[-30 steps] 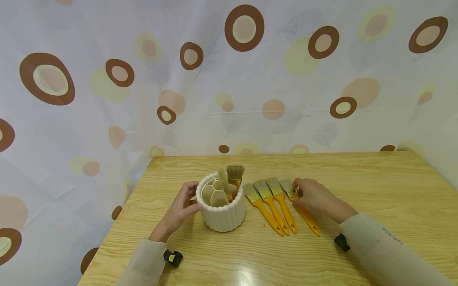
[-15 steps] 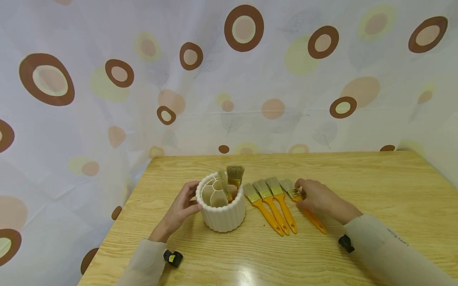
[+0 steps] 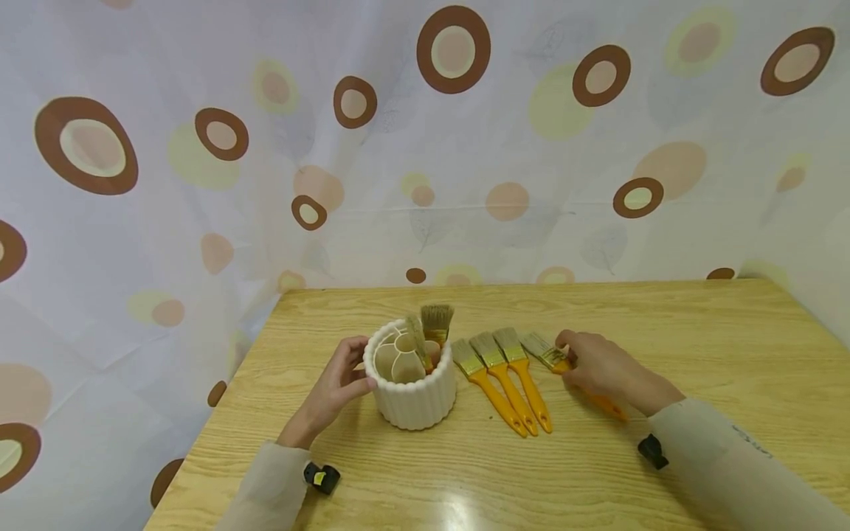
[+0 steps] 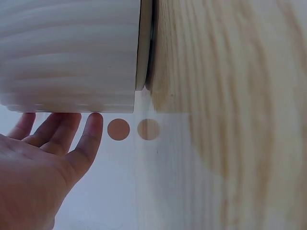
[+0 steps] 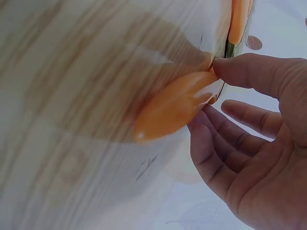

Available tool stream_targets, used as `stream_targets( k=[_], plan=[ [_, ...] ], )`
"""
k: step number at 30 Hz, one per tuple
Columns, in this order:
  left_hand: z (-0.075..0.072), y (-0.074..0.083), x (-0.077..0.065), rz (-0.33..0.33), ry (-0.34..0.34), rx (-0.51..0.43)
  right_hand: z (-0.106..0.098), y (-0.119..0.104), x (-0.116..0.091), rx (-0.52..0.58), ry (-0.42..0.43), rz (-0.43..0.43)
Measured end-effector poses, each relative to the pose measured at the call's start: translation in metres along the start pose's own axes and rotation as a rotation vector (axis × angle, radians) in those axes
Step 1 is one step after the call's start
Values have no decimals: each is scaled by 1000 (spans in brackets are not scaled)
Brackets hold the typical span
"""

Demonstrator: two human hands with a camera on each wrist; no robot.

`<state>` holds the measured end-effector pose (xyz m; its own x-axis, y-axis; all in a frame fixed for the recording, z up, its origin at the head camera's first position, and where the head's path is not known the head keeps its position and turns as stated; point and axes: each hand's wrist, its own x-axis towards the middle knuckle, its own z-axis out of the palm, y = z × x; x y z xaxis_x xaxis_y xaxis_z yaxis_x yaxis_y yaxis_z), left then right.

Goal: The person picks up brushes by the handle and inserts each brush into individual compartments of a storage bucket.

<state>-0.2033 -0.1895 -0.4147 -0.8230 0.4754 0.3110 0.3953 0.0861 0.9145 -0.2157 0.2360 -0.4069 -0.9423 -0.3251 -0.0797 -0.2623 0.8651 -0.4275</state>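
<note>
Pinched at the neck by the right hand (image 3: 606, 370), thumb against fingers, the rightmost brush (image 3: 548, 355) slants beside three other brushes (image 3: 493, 357) on the table (image 3: 398, 472), best drawn clear of them gently while the left hand (image 3: 335, 387), touching the white holder (image 3: 413, 407), ideally steadies it.

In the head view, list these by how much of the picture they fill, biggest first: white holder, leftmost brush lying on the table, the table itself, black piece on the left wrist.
1. Table
2. White holder
3. Leftmost lying brush
4. Black piece on the left wrist
</note>
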Motion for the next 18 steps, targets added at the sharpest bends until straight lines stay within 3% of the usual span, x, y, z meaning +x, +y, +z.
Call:
stream_targets(
  k=[18],
  plan=[
    [-1,0,1,24,-13,24,0,2,5,-90,16,-30]
  ],
)
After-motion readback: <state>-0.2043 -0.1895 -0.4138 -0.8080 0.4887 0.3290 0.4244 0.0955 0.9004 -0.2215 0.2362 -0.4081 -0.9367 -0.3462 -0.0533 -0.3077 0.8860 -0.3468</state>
